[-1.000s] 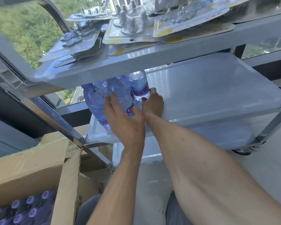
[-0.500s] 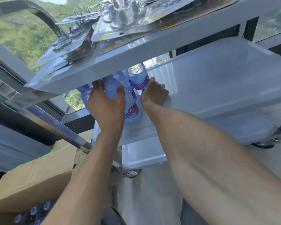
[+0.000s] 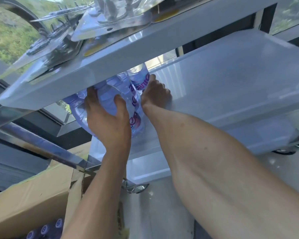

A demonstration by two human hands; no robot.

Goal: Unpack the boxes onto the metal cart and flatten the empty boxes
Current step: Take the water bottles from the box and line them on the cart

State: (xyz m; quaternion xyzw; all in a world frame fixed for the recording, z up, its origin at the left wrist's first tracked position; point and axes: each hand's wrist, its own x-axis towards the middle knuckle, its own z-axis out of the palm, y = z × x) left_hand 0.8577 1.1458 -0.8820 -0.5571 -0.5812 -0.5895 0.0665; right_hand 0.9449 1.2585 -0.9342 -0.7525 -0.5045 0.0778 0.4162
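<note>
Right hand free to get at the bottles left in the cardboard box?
Probably not directly: the right hand is on the middle shelf, and the left forearm crosses above the boxed bottles in the cardboard box.

the metal cart (image 3: 231,69) has smooth, pale grey shelves with a soft sheen, and its handle and corner posts look like polished, mirror-bright chrome. the water bottles (image 3: 110,95) are clear, glossy, blue-tinted plastic with printed film labels. the blister packs (image 3: 110,19) on the top shelf are shiny transparent plastic on card backing. the cardboard box (image 3: 33,200) is matt brown corrugated board, rough and frayed along its torn edge.
</note>
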